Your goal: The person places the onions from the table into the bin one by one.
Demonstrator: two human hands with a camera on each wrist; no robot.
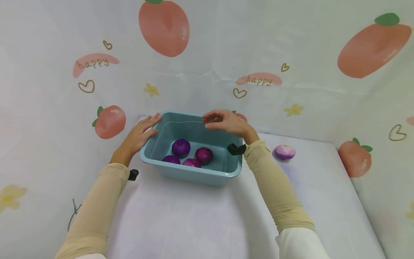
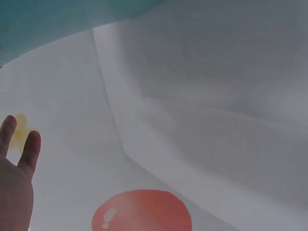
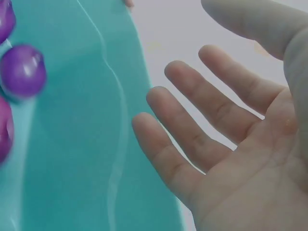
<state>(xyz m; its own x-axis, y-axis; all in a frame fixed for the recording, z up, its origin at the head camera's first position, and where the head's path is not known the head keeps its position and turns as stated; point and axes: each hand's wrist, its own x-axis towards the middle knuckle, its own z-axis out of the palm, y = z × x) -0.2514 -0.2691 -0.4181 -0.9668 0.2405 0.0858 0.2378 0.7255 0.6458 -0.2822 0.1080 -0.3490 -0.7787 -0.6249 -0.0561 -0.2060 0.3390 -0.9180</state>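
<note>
A blue-teal plastic basin stands on the table. Several round, glossy purple and magenta things, onion-like in shape, lie on its bottom, among them a dark purple one and a magenta one. My left hand rests on the basin's left rim with its fingers spread. Above the far right part of the basin hovers my right hand, its fingers loosely bent and holding nothing. The right wrist view shows the right palm bare, beside the basin wall and a purple round thing.
A paler pink-and-purple round thing lies on the white tabletop, right of the basin. Behind the table hangs a white cloth printed with peaches, hearts and flowers. A dark band sits at each wrist.
</note>
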